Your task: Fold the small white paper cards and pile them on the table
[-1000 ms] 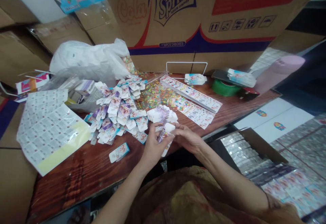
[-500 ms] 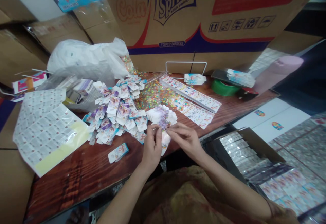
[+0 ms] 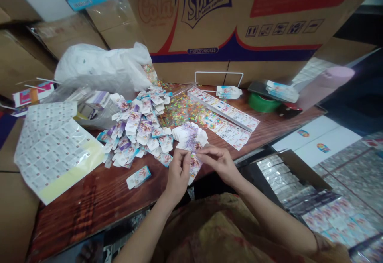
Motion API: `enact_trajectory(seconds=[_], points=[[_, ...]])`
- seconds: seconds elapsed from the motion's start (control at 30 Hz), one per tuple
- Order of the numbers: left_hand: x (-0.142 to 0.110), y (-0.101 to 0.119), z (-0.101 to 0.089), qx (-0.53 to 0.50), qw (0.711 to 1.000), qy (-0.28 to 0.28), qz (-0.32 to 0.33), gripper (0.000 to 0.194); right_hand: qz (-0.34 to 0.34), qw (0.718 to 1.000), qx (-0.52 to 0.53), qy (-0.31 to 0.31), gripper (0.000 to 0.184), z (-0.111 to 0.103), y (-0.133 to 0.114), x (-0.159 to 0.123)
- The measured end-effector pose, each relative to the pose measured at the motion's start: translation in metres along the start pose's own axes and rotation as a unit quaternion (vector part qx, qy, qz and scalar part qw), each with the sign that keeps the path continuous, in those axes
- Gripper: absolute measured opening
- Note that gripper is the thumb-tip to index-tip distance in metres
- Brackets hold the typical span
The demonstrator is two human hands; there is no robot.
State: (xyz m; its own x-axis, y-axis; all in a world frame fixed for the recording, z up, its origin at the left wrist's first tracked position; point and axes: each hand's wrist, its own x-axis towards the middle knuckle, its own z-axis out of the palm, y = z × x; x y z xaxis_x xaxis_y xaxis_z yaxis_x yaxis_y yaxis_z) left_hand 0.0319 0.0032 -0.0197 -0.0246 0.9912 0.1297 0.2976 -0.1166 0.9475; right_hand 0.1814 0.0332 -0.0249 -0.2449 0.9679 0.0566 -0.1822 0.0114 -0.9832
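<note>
My left hand (image 3: 178,173) and my right hand (image 3: 220,162) meet at the table's front edge, fingertips pinched. Between them is a small flat printed carton (image 3: 195,166), white with purple and coloured print, its lower end hanging below the fingers. Fingers hide its upper end. Just beyond, a fanned stack of white and purple flat cartons (image 3: 189,132) lies against the fingertips. A heap of small white, purple and blue cartons (image 3: 143,129) is spread left of my hands. One blue and white carton (image 3: 139,177) lies apart, nearer the edge.
Sticker sheets (image 3: 60,151) cover the table's left side. Behind the heap sit a white plastic bag (image 3: 101,65) and a clear bag of colourful bits (image 3: 179,109). Printed strips (image 3: 224,109), green tape (image 3: 263,103) and a pink bottle (image 3: 327,85) are rightward. A large cardboard box (image 3: 233,24) stands behind.
The carton between my hands now shows more purple print where a paler, shiny face was before. Both hands stay in nearly the same place. The view has shifted slightly.
</note>
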Motion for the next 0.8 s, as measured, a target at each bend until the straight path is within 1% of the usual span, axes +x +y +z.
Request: enact_trajectory(seconds=[0.1, 0.17, 0.23, 0.27, 0.3, 0.37, 0.4, 0.43, 0.47, 0.5, 0.53, 0.57, 0.6, 0.63, 0.67, 0.7, 0.73, 0.8], points=[[-0.006, -0.002, 0.001, 0.005, 1.000, 0.013, -0.005, 0.016, -0.053, 0.996, -0.065, -0.034, 0.024, 0.002, 0.002, -0.010], [-0.011, -0.005, 0.001, 0.023, 1.000, 0.012, -0.010, 0.017, -0.064, 0.991, -0.101, -0.061, 0.030, 0.003, 0.008, -0.017], [-0.011, -0.008, -0.005, 0.046, 0.999, 0.008, -0.018, 0.018, -0.070, 0.984, -0.147, -0.074, 0.032, 0.001, 0.015, -0.020], [-0.007, -0.008, -0.011, 0.060, 0.998, 0.015, -0.020, 0.018, -0.071, 0.980, -0.173, -0.061, 0.032, -0.001, 0.019, -0.019], [0.000, -0.008, -0.019, 0.075, 0.996, 0.036, -0.016, 0.019, -0.074, 0.977, -0.199, -0.031, 0.032, -0.003, 0.023, -0.018], [0.023, -0.005, -0.045, 0.116, 0.987, 0.111, 0.012, 0.020, -0.082, 0.960, -0.260, 0.058, 0.032, -0.007, 0.029, -0.011], [0.038, -0.003, -0.060, 0.148, 0.975, 0.164, 0.036, 0.021, -0.088, 0.945, -0.299, 0.100, 0.033, -0.010, 0.032, -0.006], [0.053, 0.000, -0.076, 0.191, 0.959, 0.202, 0.058, 0.023, -0.096, 0.925, -0.343, 0.130, 0.034, -0.011, 0.034, -0.001], [0.068, 0.003, -0.091, 0.256, 0.938, 0.226, 0.069, 0.025, -0.103, 0.902, -0.392, 0.145, 0.035, -0.012, 0.037, 0.004], [0.081, 0.006, -0.103, 0.335, 0.912, 0.225, 0.070, 0.029, -0.108, 0.878, -0.442, 0.149, 0.037, -0.012, 0.040, 0.008], [0.090, 0.008, -0.111, 0.405, 0.881, 0.232, 0.075, 0.034, -0.112, 0.853, -0.489, 0.144, 0.038, -0.011, 0.043, 0.011], [0.096, 0.009, -0.114, 0.465, 0.850, 0.234, 0.082, 0.038, -0.114, 0.830, -0.528, 0.137, 0.039, -0.009, 0.046, 0.013], [0.096, 0.010, -0.112, 0.509, 0.823, 0.234, 0.095, 0.041, -0.115, 0.811, -0.559, 0.129, 0.039, -0.007, 0.048, 0.015], [0.093, 0.009, -0.105, 0.535, 0.805, 0.228, 0.117, 0.041, -0.114, 0.796, -0.582, 0.123, 0.039, -0.004, 0.050, 0.015], [0.086, 0.006, -0.094, 0.549, 0.796, 0.211, 0.143, 0.039, -0.114, 0.787, -0.594, 0.120, 0.038, -0.002, 0.052, 0.015], [0.076, 0.003, -0.080, 0.553, 0.795, 0.182, 0.173, 0.035, -0.115, 0.784, -0.598, 0.121, 0.036, -0.001, 0.053, 0.015], [0.065, -0.002, -0.064, 0.550, 0.798, 0.138, 0.203, 0.031, -0.116, 0.786, -0.595, 0.123, 0.033, 0.001, 0.054, 0.015], [0.043, -0.012, -0.033, 0.546, 0.803, 0.054, 0.233, 0.024, -0.116, 0.799, -0.576, 0.128, 0.025, 0.001, 0.054, 0.016]])
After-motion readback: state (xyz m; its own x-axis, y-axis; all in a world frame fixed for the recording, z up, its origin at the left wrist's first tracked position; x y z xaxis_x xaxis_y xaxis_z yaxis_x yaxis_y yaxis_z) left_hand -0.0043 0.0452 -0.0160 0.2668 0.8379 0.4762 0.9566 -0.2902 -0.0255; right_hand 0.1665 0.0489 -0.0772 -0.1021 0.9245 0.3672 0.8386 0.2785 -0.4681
